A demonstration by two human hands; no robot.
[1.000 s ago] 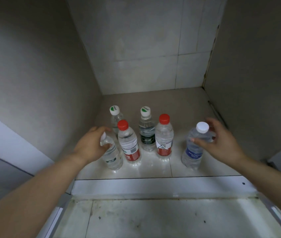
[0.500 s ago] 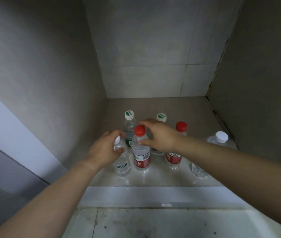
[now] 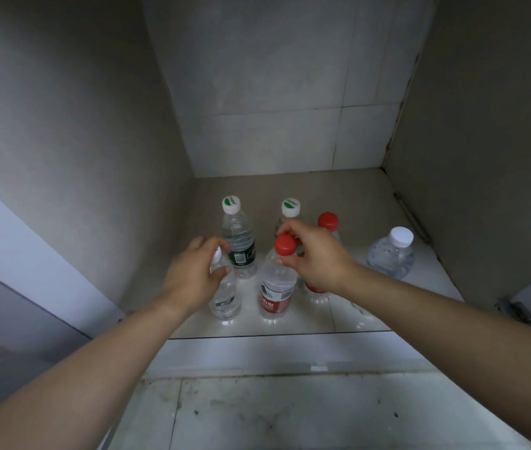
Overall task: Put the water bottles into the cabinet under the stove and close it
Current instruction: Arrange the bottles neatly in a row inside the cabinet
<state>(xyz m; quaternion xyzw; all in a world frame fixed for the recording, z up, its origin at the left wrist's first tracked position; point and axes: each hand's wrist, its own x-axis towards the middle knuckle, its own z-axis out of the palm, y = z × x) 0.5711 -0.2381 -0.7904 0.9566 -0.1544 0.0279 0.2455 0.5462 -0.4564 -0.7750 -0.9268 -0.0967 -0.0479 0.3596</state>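
Bottles stand upright inside the cabinet (image 3: 290, 186); left hand (image 3: 192, 274) grips a white-capped bottle (image 3: 225, 297), right hand (image 3: 314, 258) pinches a red-capped bottle (image 3: 277, 287), probably tidying rows.

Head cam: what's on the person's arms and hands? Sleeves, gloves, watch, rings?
Nothing worn that shows. The left hand and right hand are bare, no gloves, and no rings are visible. Both forearms are bare to the frame edge: no sleeve, watch or band in view.
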